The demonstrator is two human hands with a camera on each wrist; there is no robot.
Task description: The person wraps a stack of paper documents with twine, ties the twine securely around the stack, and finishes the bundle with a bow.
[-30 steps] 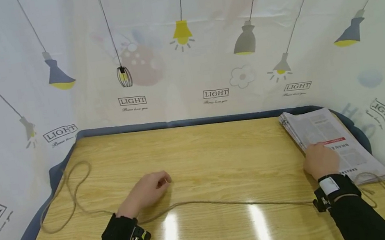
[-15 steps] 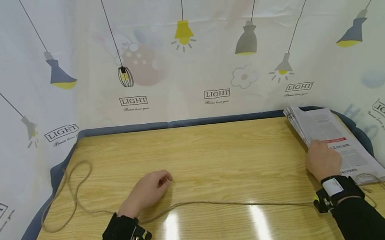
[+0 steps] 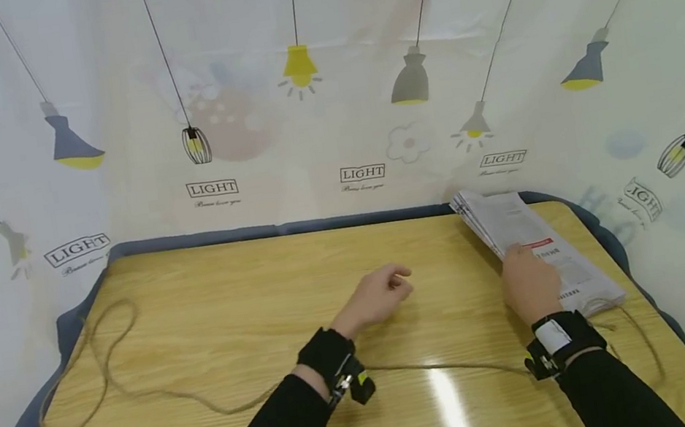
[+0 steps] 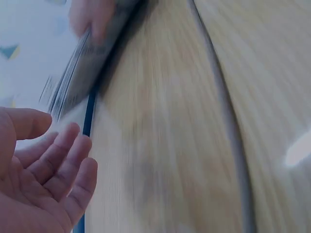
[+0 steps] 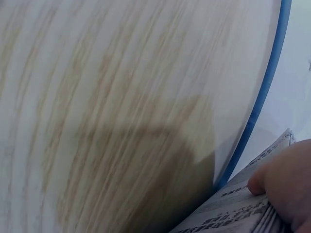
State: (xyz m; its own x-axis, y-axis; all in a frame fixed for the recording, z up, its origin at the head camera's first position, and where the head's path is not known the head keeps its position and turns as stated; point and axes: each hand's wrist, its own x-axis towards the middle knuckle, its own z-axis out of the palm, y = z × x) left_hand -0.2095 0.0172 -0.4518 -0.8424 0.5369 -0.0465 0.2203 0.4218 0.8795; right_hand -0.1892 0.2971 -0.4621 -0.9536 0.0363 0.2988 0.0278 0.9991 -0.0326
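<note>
At the right side of the table, my right hand (image 3: 531, 283) grips the left edge of a stack of folded newspapers (image 3: 505, 217). The right wrist view shows the thumb (image 5: 260, 182) against the stack's printed side. That left edge is raised from the tabletop, so the stack is tilted. My left hand (image 3: 373, 296) hovers over the middle of the table, holding nothing. Its fingers (image 4: 82, 182) are loosely bent and apart, pointing toward the stack. A long thin twine (image 3: 452, 365) crosses the table beneath both forearms.
The twine forms a loose loop at the left of the wooden table (image 3: 226, 282); its other end lies near the newspapers' near edge. A dark blue border (image 3: 304, 226) runs along the table's back. White cloth (image 3: 284, 178) printed with lamps hangs behind and at both sides.
My left hand has moved right, toward the newspapers. The right hand has raised the stack's left edge. The head view has turned slightly right.
</note>
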